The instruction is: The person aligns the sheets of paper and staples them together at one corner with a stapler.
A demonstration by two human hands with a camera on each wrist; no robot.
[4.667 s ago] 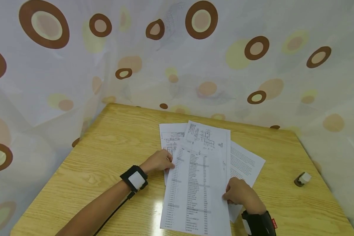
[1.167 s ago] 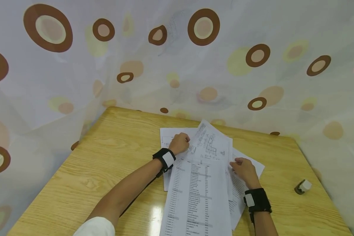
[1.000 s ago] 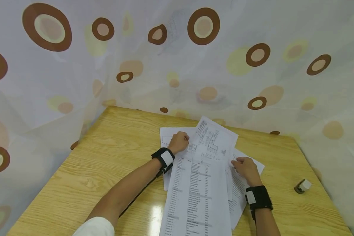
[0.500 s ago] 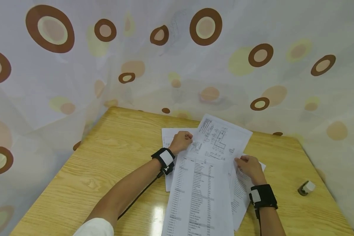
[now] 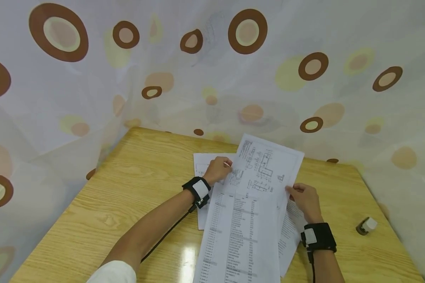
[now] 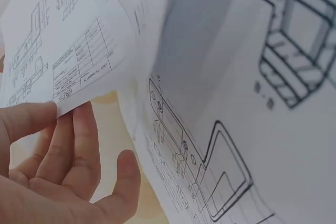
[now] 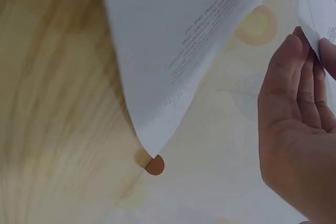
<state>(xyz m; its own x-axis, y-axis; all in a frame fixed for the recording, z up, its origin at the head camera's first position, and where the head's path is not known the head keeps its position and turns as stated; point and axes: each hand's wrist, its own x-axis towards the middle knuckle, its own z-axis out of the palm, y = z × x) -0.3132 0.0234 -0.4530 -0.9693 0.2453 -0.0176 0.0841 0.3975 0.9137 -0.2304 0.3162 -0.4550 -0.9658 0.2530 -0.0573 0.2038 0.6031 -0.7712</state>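
Observation:
Between both hands is a sheet of paper with technical drawings (image 5: 265, 165), raised off the table and tilted. My left hand (image 5: 217, 169) pinches its left edge between thumb and fingers, which the left wrist view shows closely. At the opposite edge, my right hand (image 5: 306, 199) pinches the same sheet with thumb and fingertips. A printed list sheet (image 5: 239, 239) overlaps the drawing's lower part, towards the person. Behind my left hand lies another drawing sheet (image 5: 202, 159), partly covered. A text sheet (image 5: 291, 228) lies under the right side; its corner rises in the right wrist view.
A small dark bottle with a white cap (image 5: 366, 226) stands at the right of the wooden table (image 5: 127, 188). A patterned curtain (image 5: 205, 70) hangs behind and along the sides. Cables run from both wrist straps.
Both hands have moved farther up the papers. The drawing sheet has been drawn out from behind the list sheet, upward and to the right, and turned, with the right hand shifting right.

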